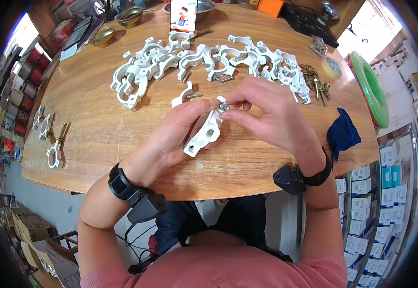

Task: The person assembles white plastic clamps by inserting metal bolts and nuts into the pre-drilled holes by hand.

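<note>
My left hand (pixel 173 127) is closed around a white plastic pipe clamp half (pixel 201 140), which is tilted over the table's middle. A round hole and a smaller one show on its side. At the clamp's upper end sits a small silver nut or screw head (pixel 224 107). The thumb and fingers of my right hand (pixel 270 111) pinch at that metal piece; which kind it is cannot be made out. Just beyond my left hand lies another white clamp half (pixel 182 97), with a loose screw (pixel 194 96) beside it.
A heap of white clamp parts (pixel 144 72) spreads across the far table. To the right lie brass-coloured bolts (pixel 317 85), a tape roll (pixel 331 68) and a blue cloth (pixel 342 133). Closed clamps (pixel 54 154) lie at the left. A phone (pixel 184 17) stands at the back.
</note>
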Motion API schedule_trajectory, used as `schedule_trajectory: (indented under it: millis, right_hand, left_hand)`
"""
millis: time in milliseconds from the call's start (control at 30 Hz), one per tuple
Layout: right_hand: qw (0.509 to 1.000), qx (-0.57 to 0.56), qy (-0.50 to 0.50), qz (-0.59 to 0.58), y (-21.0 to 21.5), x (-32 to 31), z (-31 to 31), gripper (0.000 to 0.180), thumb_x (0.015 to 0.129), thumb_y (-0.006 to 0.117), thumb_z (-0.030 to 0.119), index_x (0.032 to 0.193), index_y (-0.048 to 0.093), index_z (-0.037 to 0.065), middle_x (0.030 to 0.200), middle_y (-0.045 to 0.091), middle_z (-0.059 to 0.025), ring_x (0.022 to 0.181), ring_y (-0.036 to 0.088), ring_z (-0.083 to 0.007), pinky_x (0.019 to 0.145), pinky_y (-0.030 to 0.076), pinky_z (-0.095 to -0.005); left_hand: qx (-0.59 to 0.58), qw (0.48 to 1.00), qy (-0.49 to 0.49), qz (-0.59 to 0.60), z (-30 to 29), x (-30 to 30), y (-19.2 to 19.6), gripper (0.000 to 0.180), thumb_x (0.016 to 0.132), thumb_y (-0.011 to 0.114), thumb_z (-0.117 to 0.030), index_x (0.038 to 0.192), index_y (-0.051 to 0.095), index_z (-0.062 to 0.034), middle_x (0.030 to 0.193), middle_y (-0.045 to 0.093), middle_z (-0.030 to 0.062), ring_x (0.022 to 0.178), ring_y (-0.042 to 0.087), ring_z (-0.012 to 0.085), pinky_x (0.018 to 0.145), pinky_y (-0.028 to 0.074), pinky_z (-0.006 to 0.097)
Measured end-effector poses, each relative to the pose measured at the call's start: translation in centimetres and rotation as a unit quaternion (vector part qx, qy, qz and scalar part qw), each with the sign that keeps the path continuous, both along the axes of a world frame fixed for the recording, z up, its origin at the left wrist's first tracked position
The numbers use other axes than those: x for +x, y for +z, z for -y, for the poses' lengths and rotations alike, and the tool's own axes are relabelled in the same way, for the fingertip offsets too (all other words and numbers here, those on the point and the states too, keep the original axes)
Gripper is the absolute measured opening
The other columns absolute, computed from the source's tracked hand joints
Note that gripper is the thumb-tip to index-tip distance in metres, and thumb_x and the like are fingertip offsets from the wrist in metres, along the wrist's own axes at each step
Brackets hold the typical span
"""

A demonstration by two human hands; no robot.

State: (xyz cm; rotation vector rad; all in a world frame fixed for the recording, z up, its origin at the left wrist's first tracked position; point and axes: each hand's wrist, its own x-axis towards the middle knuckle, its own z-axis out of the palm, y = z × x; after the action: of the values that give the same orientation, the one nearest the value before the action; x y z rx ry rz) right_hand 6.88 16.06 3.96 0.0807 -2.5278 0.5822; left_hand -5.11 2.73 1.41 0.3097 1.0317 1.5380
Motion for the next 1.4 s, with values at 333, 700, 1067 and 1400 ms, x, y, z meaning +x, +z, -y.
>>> schedule_trajectory:
  millis: [333, 700, 1067, 1400]
  right_hand:
    - [0.999, -0.007, 0.012, -0.035, 0.0, 0.0, 0.1, 0.013, 0.070, 0.063, 0.011, 0.083, 0.062, 0.009, 0.074, 0.058, -0.0048, 0.067, 0.056, -0.0217, 0.057, 0.045, -0.0291]
    - [0.994, 0.015, 0.068, -0.082, 0.2, -0.4, 0.1, 0.021, 0.068, 0.064, 0.004, 0.088, 0.060, 0.004, 0.086, 0.058, -0.0100, 0.074, 0.058, -0.0244, 0.062, 0.047, -0.0308]
    - [0.996, -0.030, 0.033, -0.078, -0.1, -0.7, -0.3, 0.018, 0.070, 0.060, -0.001, 0.087, 0.054, 0.002, 0.084, 0.057, -0.0113, 0.074, 0.057, -0.0280, 0.063, 0.047, -0.0326]
    - [0.994, 0.017, -0.007, -0.105, 0.2, -0.1, -0.6, 0.020, 0.070, 0.061, 0.000, 0.088, 0.055, 0.003, 0.084, 0.058, -0.0108, 0.076, 0.057, -0.0271, 0.064, 0.047, -0.0320]
  left_hand:
    - [0.009, 1.000, -0.006, 0.012, -0.2, 0.0, -0.1, 0.018, 0.087, 0.046, -0.020, 0.088, 0.052, -0.0037, 0.070, 0.056, 0.0033, 0.055, 0.054, 0.0104, 0.043, 0.045, 0.023]
    - [0.034, 0.999, -0.027, 0.031, 0.1, -0.4, -0.4, 0.017, 0.087, 0.045, -0.021, 0.089, 0.051, -0.0055, 0.070, 0.054, 0.0014, 0.056, 0.053, 0.0097, 0.045, 0.044, 0.022]
    - [0.142, 0.983, -0.110, 0.046, 0.3, -1.2, -0.8, 0.039, 0.080, 0.059, -0.018, 0.112, 0.043, -0.0039, 0.093, 0.054, 0.0033, 0.075, 0.056, 0.0093, 0.059, 0.051, 0.023]
    - [0.169, 0.974, -0.145, 0.050, 0.2, -1.4, -0.7, 0.051, 0.072, 0.066, -0.004, 0.116, 0.041, -0.0053, 0.092, 0.052, 0.0003, 0.067, 0.051, 0.0050, 0.049, 0.044, 0.017]
